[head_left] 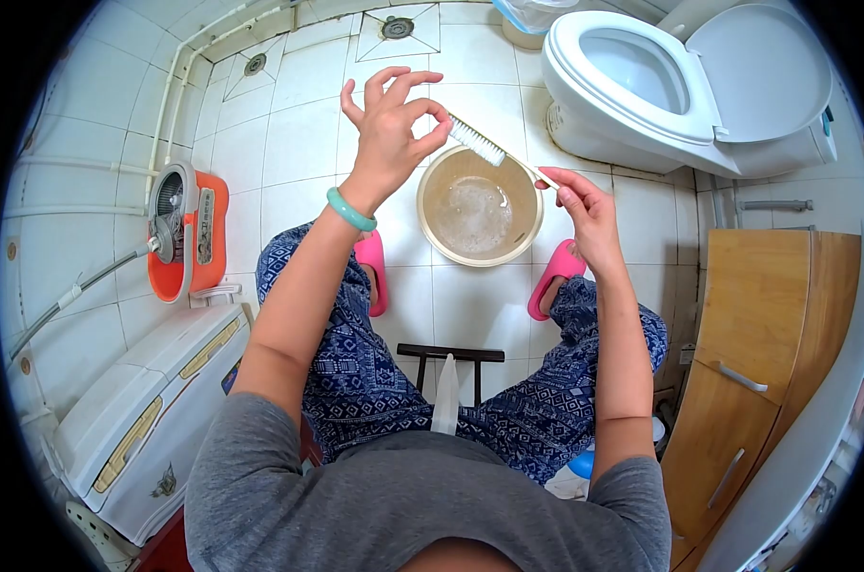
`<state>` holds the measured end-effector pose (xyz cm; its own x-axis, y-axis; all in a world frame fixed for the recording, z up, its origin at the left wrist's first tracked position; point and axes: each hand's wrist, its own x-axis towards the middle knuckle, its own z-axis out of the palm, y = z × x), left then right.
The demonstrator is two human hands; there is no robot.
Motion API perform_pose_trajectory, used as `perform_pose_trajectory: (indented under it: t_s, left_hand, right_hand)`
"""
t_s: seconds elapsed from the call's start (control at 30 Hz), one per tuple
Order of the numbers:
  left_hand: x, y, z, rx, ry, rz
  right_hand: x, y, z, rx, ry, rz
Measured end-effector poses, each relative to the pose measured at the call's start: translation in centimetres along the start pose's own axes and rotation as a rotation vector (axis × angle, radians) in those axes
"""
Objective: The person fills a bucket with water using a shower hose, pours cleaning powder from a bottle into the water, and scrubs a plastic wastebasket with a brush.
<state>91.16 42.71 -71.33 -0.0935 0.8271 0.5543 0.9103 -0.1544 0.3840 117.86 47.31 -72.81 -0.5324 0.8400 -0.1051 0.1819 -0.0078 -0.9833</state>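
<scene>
A white-bristled brush (477, 141) with a thin pale handle is held level with the top of a beige bucket (427, 224), slanting down to the right. My right hand (585, 214) pinches the handle end. At the bristle end, my left hand (391, 129) has thumb and index finger pressed together at the brush tip, its other fingers raised and spread. A green bangle (351, 210) circles my left wrist. Inside the bucket, cloudy water (475, 214) with some foam shows.
Pink slippers (377, 286) flank the bucket. A white toilet (613, 95) stands at upper right, a wooden cabinet (747, 315) at right. On the left are an orange mop bucket (208, 262) and a white appliance (136, 410). A dark frame (461, 354) lies between my legs.
</scene>
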Motion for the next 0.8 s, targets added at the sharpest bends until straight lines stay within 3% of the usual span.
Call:
perform_pose_trajectory:
  t_s: [0.8]
  left_hand:
    - [-0.4,-0.8,0.3,-0.04,-0.079,-0.026]
  right_hand:
    - [0.5,1.1,-0.6,-0.052,0.152,-0.021]
